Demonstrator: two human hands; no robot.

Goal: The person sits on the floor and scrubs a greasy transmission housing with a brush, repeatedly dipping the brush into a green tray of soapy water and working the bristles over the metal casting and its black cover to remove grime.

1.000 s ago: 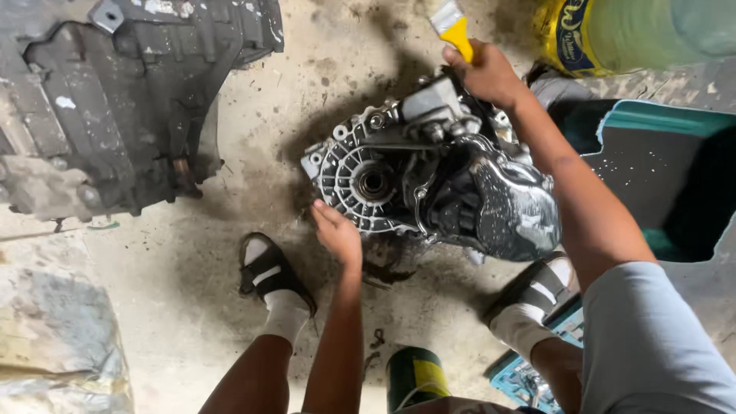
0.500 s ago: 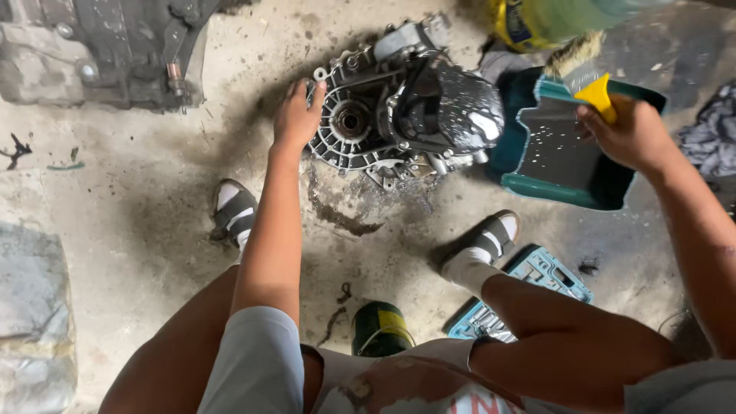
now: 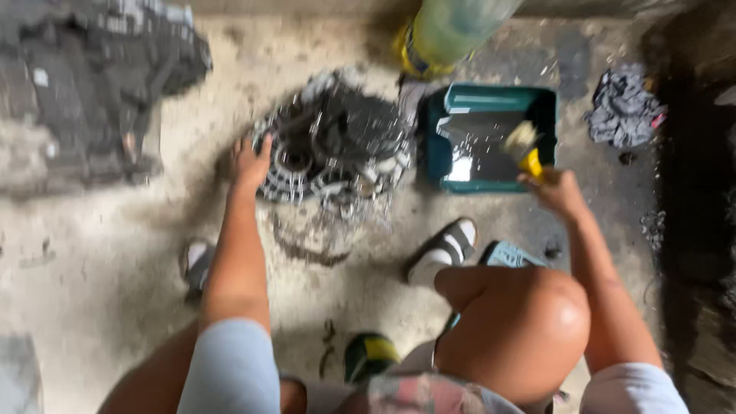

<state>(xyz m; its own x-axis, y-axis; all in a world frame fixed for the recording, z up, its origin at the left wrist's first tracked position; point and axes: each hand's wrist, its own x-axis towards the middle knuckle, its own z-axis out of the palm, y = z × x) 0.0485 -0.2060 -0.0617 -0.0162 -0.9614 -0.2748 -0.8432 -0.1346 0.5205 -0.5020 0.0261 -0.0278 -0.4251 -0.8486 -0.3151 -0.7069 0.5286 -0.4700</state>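
Observation:
The frame is motion-blurred. A greasy metal gearbox housing (image 3: 337,146) lies on the concrete floor in the upper middle. My left hand (image 3: 249,162) rests flat on its left rim. My right hand (image 3: 558,192) grips a paintbrush (image 3: 524,147) with a yellow handle; its bristles hang over a teal plastic tray (image 3: 441,138) holding dark liquid, just right of the gearbox. My knees and sandalled feet are below.
A large yellow-green jug (image 3: 445,31) stands behind the tray. A black plastic underbody panel (image 3: 84,100) lies at upper left. A dirty rag (image 3: 625,103) sits at right. A small dark can (image 3: 368,356) stands between my legs.
The view has tilted and blurred. My right hand has brought the brush down over the tray. My left hand stays on the gearbox rim.

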